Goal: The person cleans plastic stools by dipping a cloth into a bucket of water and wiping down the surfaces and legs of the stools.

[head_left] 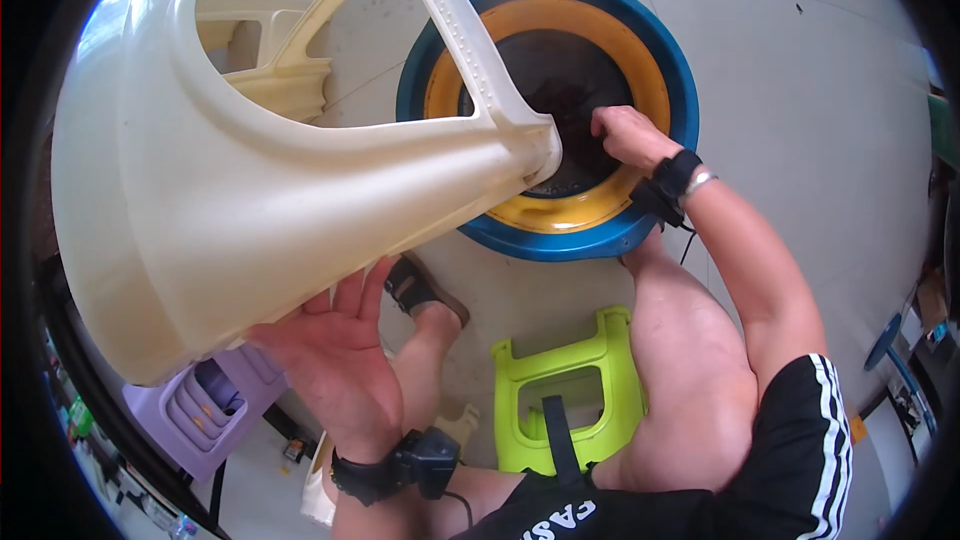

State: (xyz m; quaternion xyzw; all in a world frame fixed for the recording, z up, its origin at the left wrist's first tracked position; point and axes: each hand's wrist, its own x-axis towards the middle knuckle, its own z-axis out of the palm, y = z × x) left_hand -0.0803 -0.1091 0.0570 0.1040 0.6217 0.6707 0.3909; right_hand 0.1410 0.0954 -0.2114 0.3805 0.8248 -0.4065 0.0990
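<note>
My left hand (345, 365) is palm up under the lower edge of a large cream plastic stool (230, 200), its fingers spread and their tips partly hidden by the stool. The stool is tilted on its side, and one leg end reaches over a blue basin (682, 90) with an orange-yellow inner ring. Dark water (545, 60) fills the basin's middle. Over the water's right side is my right hand (632, 137), its fingers curled together; whatever they may hold is hidden.
A green stool (510, 405) stands between my legs. At the lower left is a purple plastic stool (185, 415), near a dark shelf edge. My sandalled foot (415, 290) rests on the floor below the basin.
</note>
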